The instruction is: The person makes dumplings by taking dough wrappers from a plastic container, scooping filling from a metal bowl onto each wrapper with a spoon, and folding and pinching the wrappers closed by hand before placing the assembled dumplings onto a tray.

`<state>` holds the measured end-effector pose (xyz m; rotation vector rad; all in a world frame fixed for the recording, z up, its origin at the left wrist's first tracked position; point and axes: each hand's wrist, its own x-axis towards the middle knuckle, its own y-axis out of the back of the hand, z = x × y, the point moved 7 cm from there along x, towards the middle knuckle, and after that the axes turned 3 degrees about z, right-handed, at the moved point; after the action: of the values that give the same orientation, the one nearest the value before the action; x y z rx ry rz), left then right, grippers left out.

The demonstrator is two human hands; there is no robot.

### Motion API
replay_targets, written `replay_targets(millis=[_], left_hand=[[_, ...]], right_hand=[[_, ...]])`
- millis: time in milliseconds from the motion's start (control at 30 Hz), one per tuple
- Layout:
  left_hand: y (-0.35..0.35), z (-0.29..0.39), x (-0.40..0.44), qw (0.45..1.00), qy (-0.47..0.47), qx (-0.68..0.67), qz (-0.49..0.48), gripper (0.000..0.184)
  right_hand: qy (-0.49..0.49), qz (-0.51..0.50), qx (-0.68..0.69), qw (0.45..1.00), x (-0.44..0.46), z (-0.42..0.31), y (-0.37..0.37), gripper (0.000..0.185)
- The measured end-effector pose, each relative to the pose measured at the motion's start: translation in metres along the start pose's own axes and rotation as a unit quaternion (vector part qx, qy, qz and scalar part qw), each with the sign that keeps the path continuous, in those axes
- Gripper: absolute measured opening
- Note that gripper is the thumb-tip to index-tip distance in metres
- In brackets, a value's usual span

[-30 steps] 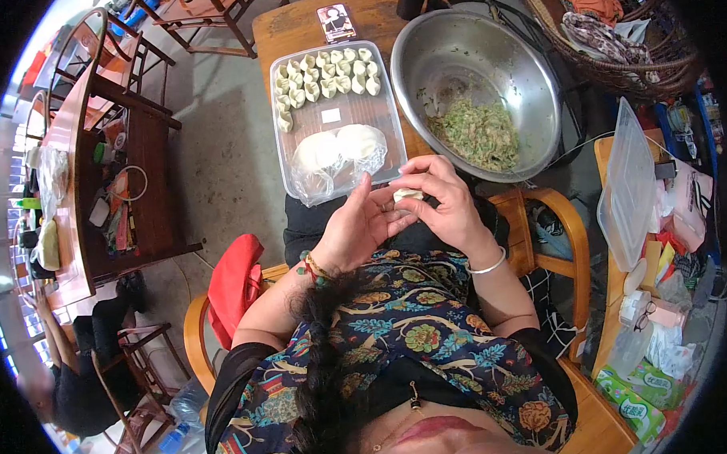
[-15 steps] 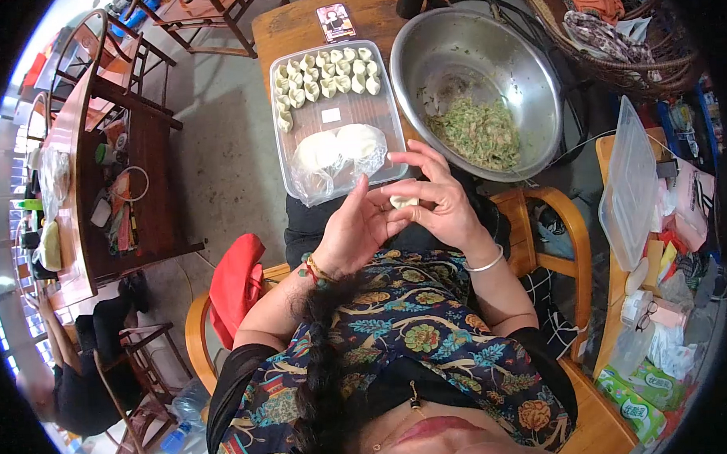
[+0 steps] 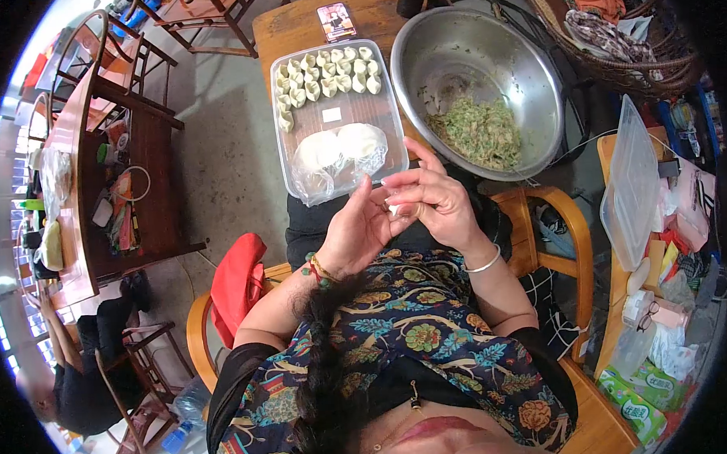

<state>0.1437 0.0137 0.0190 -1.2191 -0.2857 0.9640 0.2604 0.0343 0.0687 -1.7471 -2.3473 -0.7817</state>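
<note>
A small white dumpling (image 3: 394,211) is pinched between my hands, mostly hidden by fingers. My left hand (image 3: 354,234) has its palm turned up, with curled fingertips against the dumpling and its thumb raised. From the other side my right hand (image 3: 443,207) closes thumb and fingers on the dumpling's edge. Just beyond the hands lies a clear plastic tray (image 3: 285,162) holding rows of folded dumplings (image 3: 328,72) at its far end. Round white wrappers (image 3: 341,148) in plastic film sit at its near end. A metal basin (image 3: 535,85) contains green chopped filling (image 3: 480,131).
A wooden table (image 3: 284,30) supports the tray, with a printed card (image 3: 337,22) behind it. The basin stands close on the right. A clear lid (image 3: 626,186) leans at far right, near a wicker basket (image 3: 598,75). Another person (image 3: 88,373) sits at far left.
My right fingers have closed further over the dumpling, so less of it shows. Both hands stay in nearly the same place.
</note>
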Motion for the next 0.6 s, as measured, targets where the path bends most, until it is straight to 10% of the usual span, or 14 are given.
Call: replay_targets(millis=[600], left_hand=[[-0.008, 0.009, -0.003, 0.999, -0.015, 0.007, -0.045, 0.053]], right_hand=[[-0.104, 0.034, 0.091, 0.990, -0.005, 0.003, 0.000, 0.046]])
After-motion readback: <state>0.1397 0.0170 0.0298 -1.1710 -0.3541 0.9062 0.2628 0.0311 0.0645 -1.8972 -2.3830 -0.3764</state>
